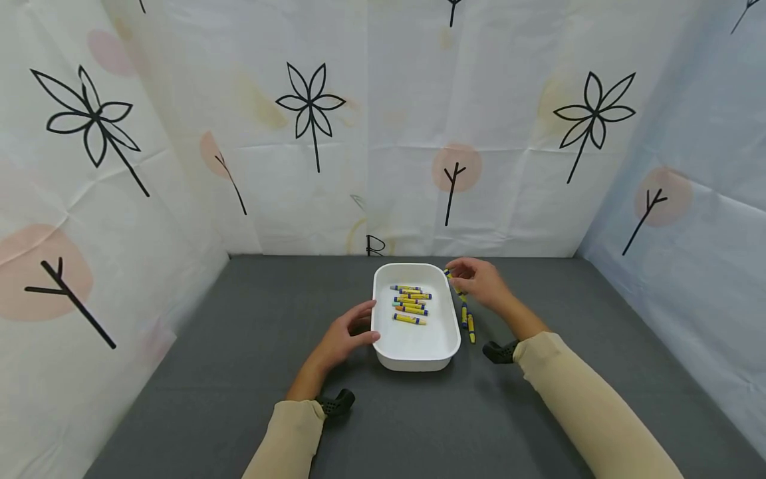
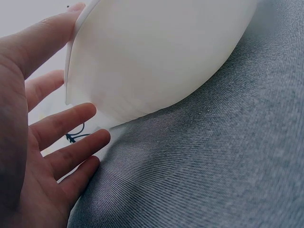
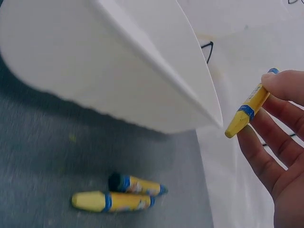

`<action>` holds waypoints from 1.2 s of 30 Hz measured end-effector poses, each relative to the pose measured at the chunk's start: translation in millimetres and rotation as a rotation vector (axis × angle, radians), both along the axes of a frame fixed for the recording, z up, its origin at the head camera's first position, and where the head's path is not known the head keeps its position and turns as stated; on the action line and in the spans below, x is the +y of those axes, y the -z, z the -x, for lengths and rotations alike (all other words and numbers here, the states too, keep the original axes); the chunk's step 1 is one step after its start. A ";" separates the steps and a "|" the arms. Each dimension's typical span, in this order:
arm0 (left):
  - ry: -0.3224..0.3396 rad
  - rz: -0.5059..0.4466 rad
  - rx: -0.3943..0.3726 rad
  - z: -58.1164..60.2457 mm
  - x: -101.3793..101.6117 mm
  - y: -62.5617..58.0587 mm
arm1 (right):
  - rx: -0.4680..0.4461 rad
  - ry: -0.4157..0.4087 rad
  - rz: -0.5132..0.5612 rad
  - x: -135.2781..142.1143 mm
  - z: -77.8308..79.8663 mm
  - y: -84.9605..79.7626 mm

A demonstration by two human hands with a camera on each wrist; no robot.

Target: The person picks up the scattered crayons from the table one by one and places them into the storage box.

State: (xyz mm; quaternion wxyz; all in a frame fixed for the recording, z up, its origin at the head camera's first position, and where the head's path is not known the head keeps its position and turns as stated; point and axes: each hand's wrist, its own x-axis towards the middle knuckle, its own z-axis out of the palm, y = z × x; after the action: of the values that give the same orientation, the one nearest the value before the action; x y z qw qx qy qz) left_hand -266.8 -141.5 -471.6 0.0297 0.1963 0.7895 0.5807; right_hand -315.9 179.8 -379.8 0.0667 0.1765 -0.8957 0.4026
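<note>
A white plastic tray (image 1: 441, 339) sits on the table with several yellow-wrapped crayons (image 1: 410, 309) lying crosswise in it. My left hand (image 1: 347, 336) touches the tray's left rim with thumb and fingertips. In the left wrist view, the other fingers of that hand (image 2: 52, 142) extend loosely beside the tray wall (image 2: 152, 57). Above the far right corner, my right hand (image 1: 481, 283) pinches a yellow crayon (image 3: 254, 103) between thumb and fingers, its bare yellow tip pointing out. Two more crayons (image 3: 126, 201) lie on the table just right of the tray, one yellow-tipped, one dark-ended.
The dark grey table (image 1: 239, 372) is enclosed by white cloth walls (image 1: 395, 120) printed with plants. Both wrists carry black camera mounts (image 1: 338, 402) below beige sleeves (image 1: 589, 402).
</note>
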 end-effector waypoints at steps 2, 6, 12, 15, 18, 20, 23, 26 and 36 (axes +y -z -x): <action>0.002 -0.002 -0.001 -0.5 -0.5 -0.5 | -0.005 -0.003 -0.009 -7.5 2.8 -1.1; 0.003 -0.003 -0.005 -1.0 -1.1 -1.4 | -0.021 -0.002 -0.040 -21.3 8.0 -2.5; 0.006 -0.004 -0.003 -1.0 -2.1 -1.1 | -0.071 -0.023 -0.044 -38.2 14.5 -1.9; 0.012 0.000 -0.007 -0.7 -1.8 -0.5 | -0.093 -0.046 -0.049 -45.2 15.6 -1.5; 0.019 0.004 -0.018 -1.1 -0.7 -1.9 | -0.113 -0.075 -0.072 -51.2 16.9 -0.7; 0.028 0.011 -0.027 -4.1 0.3 -8.1 | -0.128 -0.093 -0.092 -54.7 18.6 1.0; 0.043 0.011 -0.027 -13.2 0.8 -23.4 | -0.149 -0.119 -0.124 -59.3 22.5 4.5; 0.053 0.009 -0.026 -20.2 0.9 -34.3 | -0.168 -0.139 -0.150 -63.0 25.6 7.0; 0.058 0.024 -0.036 -14.7 1.5 -28.3 | -0.175 -0.212 -0.223 -69.9 26.2 10.7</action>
State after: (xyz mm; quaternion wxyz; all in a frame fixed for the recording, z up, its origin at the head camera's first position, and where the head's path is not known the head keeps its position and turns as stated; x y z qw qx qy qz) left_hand -252.1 -140.1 -443.3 0.0633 0.2084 0.7896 0.5736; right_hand -342.1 109.9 -390.5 -0.0742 0.2405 -0.9135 0.3195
